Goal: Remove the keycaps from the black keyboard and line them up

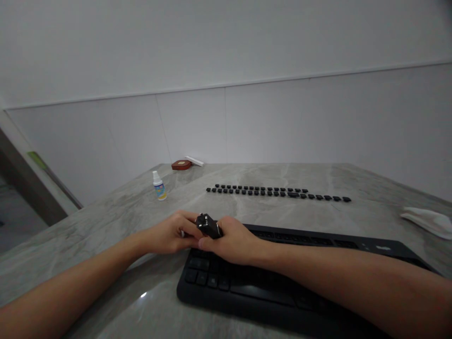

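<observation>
A black keyboard [261,294] lies at an angle on the marbled table, with keys in its lower rows and bare slots along its top row. Over its upper left corner, my right hand [235,240] grips a small black tool [209,226] with shiny metal bits; its exact kind is not clear. My left hand [174,233] meets it there, fingers curled and pressed together by the right thumb. Whatever those left fingers hold, if anything, is hidden. Beyond the keyboard, loose black keycaps [250,192] are laid out in two rows.
A white spray bottle [159,187] with a blue and yellow label stands at the left. Farther back are a reddish-brown case [181,165] and a white strip-like object [194,161]. A pale cloth [428,221] lies at the right edge. A wall [268,125] rises behind the table [116,207].
</observation>
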Tool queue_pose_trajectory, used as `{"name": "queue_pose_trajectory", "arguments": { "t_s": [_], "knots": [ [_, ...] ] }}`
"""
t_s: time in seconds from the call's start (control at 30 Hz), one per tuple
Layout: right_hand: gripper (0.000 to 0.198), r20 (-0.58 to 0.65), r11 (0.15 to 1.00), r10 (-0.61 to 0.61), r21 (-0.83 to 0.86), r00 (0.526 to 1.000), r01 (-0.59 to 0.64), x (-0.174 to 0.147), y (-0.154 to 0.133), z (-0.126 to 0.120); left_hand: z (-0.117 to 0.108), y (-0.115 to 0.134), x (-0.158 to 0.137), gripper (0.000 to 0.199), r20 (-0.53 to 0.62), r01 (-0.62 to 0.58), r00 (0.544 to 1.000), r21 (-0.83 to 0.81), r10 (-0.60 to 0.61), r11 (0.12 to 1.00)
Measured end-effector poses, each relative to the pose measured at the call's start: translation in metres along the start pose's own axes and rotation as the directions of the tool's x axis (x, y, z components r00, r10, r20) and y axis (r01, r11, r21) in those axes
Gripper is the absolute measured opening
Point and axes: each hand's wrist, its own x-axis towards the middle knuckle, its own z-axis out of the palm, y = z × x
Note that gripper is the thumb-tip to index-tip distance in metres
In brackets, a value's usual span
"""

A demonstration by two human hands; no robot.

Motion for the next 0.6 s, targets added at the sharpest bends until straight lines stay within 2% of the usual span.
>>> {"name": "queue_pose_trajectory", "arguments": {
  "t_s": [0.27, 0.6],
  "knots": [
    [0.033, -0.042, 1.0, 0.014, -0.015, 0.999, -0.015, 0.0014, -0.0032, 0.0021, 0.0004, -0.0042, -0.0015, 0.011, -0.004, 0.026, 1.0, -0.016, -0.026, 1.0],
    [0.026, -0.083, 0.999, -0.027, -0.033, 0.996, 0.024, 0.0034, -0.0017, 0.0053, 0.0, 0.0023, -0.0001, 0.014, -0.005, 0.113, 0.994, -0.008, -0.113, 0.994]
  ]
}}
